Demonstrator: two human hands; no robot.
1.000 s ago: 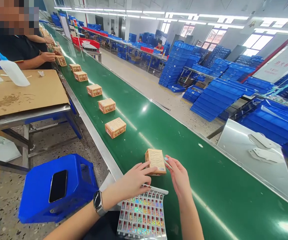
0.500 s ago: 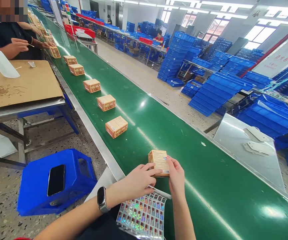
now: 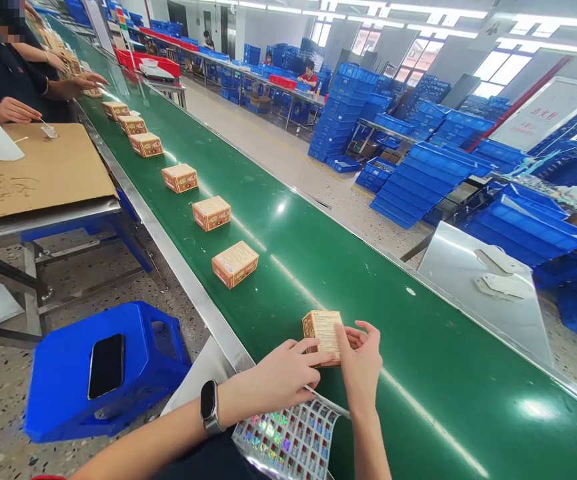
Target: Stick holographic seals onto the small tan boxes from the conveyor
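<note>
A small tan carton lies on the green conveyor belt right in front of me. My left hand, with a watch on its wrist, presses fingertips on the carton's near edge. My right hand curls around the carton's right end, thumb on top. Both hands hold it. A sheet of shiny holographic stickers rests on my lap below the hands. Further up the belt lies a row of similar cartons, the nearest one just beyond my carton.
A blue plastic stool with a black phone on it stands at my left. A cardboard-topped table is beyond, where another person's hands work. Stacked blue crates and a metal plate lie across the belt.
My right hand moved in from beside the carton and closed around its right end. The carton and the row behind it drifted along the belt toward me.
</note>
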